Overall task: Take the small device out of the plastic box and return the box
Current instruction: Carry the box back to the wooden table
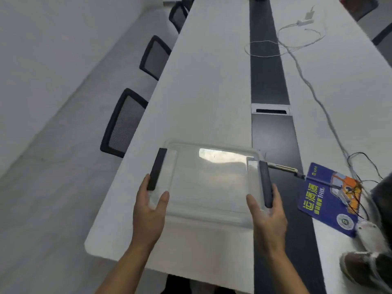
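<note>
A clear plastic box [212, 183] with a see-through lid and black latch handles on its left and right sides is held over the near end of the white table [201, 81]. My left hand [148, 211] grips its left side by the black latch [156, 168]. My right hand [268, 215] grips its right side by the other black latch [266, 183]. The lid reflects light and I cannot make out any device inside. Whether the box rests on the table or is lifted is unclear.
A blue printed pad [331, 198] lies to the right, with thin dark wires and a slim tool [282, 167] beside it. White cables [297, 45] trail across the far right. A dark strip [269, 81] runs down the table's middle. Black mesh chairs [125, 122] line the left edge.
</note>
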The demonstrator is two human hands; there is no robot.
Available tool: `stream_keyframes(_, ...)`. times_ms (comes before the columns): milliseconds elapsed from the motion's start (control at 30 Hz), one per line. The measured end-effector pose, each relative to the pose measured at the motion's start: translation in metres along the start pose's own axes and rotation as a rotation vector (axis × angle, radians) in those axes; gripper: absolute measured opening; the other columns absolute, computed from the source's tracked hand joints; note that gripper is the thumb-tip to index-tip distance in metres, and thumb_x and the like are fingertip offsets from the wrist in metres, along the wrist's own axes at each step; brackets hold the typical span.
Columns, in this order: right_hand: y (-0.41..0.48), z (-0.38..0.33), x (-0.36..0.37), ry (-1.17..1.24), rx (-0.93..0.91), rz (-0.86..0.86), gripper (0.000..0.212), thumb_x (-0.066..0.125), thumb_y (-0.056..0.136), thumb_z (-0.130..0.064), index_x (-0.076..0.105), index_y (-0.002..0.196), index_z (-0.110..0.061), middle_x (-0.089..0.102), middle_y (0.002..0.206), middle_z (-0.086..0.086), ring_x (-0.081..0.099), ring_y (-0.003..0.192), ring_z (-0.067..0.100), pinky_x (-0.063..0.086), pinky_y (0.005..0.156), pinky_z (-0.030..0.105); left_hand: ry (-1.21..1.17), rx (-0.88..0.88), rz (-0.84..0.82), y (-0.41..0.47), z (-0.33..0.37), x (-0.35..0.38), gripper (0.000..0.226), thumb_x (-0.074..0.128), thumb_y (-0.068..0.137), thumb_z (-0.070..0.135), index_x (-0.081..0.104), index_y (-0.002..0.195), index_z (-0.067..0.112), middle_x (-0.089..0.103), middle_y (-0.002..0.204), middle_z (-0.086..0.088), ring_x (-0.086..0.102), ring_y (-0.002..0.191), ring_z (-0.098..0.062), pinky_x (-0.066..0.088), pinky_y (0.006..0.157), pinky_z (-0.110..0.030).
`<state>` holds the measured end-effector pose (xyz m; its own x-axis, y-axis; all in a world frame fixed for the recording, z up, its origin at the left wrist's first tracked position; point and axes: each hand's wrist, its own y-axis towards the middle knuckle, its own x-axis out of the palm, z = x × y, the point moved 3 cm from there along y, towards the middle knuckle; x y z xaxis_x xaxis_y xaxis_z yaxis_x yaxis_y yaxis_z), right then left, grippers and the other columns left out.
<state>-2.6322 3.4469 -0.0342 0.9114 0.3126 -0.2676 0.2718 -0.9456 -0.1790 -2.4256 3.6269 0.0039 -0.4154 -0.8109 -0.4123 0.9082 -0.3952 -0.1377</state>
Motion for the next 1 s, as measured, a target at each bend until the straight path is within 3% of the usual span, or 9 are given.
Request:
stream_keyframes(133,-0.02,-0.039,0.052,0.013,-0.125,-0.142,0.096,0.062,0.069,-0.064,0.033,0.152,-0.026,0.046,0.144,-0.013,0.046,0.127,0.006,0.038,0.105,0.028,-0.065,0.005,0.163,-0.008,-0.013,-0.07,0.065,0.066,0.094,0.026,0.039,0.154,0.023,0.046,0.153,0.009,0.039,0.142,-0.008,0.03,0.118,-0.03)
stream_keyframes(200,-0.04,-0.057,0.087,0.009,-0.175,-0.211,0.095,0.062,0.071,-0.061,0.03,0.153,-0.026,0.041,0.147,-0.017,0.04,0.13,0.002,0.034,0.108,0.026,-0.091,-0.006,0.228,-0.009,-0.026,-0.111,0.065,0.067,0.094,0.026,0.04,0.153,0.023,0.048,0.151,0.009,0.044,0.138,-0.004,0.032,0.112,-0.021)
stream_keyframes(300,-0.079,-0.077,0.149,-0.004,-0.231,-0.289,0.097,0.062,0.07,-0.062,0.029,0.154,-0.026,0.038,0.151,-0.016,0.039,0.134,0.003,0.033,0.109,0.027,-0.166,-0.011,0.322,-0.008,-0.054,-0.18,0.067,0.069,0.092,0.019,0.04,0.153,0.022,0.05,0.146,0.011,0.048,0.121,0.018,0.034,0.099,-0.003)
stream_keyframes(433,-0.154,-0.104,0.253,-0.006,-0.286,-0.371,0.098,0.057,0.066,-0.065,0.031,0.152,-0.028,0.038,0.144,-0.024,0.04,0.128,-0.001,0.033,0.106,0.025,-0.211,-0.043,0.419,-0.006,-0.109,-0.294,0.07,0.073,0.09,0.021,0.042,0.152,0.027,0.05,0.149,0.009,0.046,0.137,-0.007,0.035,0.115,-0.033)
stream_keyframes(500,-0.196,-0.117,0.31,-0.008,-0.31,-0.417,0.099,0.056,0.066,-0.066,0.03,0.153,-0.028,0.036,0.143,-0.025,0.037,0.127,-0.003,0.031,0.104,0.022,-0.203,-0.06,0.468,-0.002,-0.139,-0.358,0.071,0.075,0.086,0.03,0.043,0.15,0.031,0.05,0.149,0.011,0.045,0.139,-0.01,0.036,0.116,-0.041)
stream_keyframes(667,-0.27,-0.147,0.424,-0.017,-0.34,-0.522,0.097,0.058,0.067,-0.067,0.032,0.153,-0.028,0.039,0.144,-0.023,0.04,0.129,-0.001,0.033,0.105,0.022,-0.222,-0.08,0.607,0.01,-0.182,-0.48,0.069,0.074,0.082,0.032,0.048,0.146,0.033,0.052,0.148,0.012,0.047,0.138,-0.007,0.037,0.115,-0.041)
stream_keyframes(833,-0.286,-0.162,0.499,-0.029,-0.334,-0.523,0.096,0.057,0.068,-0.069,0.031,0.153,-0.031,0.038,0.14,-0.023,0.04,0.127,0.002,0.036,0.103,0.026,-0.232,-0.084,0.607,0.056,-0.207,-0.535,0.064,0.075,0.088,0.021,0.049,0.146,0.03,0.052,0.148,0.01,0.047,0.138,-0.009,0.038,0.115,-0.041)
stream_keyframes(900,-0.279,-0.167,0.524,-0.026,-0.333,-0.509,0.096,0.057,0.067,-0.069,0.033,0.152,-0.03,0.038,0.141,-0.023,0.038,0.127,-0.002,0.032,0.101,0.016,-0.232,-0.082,0.588,0.084,-0.215,-0.547,0.064,0.075,0.088,0.022,0.048,0.146,0.031,0.052,0.147,0.01,0.047,0.137,-0.01,0.038,0.115,-0.041)
stream_keyframes(1000,-0.26,-0.178,0.567,0.003,-0.316,-0.479,0.096,0.057,0.066,-0.067,0.036,0.151,-0.026,0.04,0.137,-0.023,0.037,0.116,-0.019,0.025,0.086,-0.008,-0.222,-0.086,0.551,0.136,-0.22,-0.563,0.064,0.074,0.088,0.023,0.048,0.146,0.034,0.05,0.148,0.01,0.046,0.138,-0.011,0.037,0.115,-0.04)
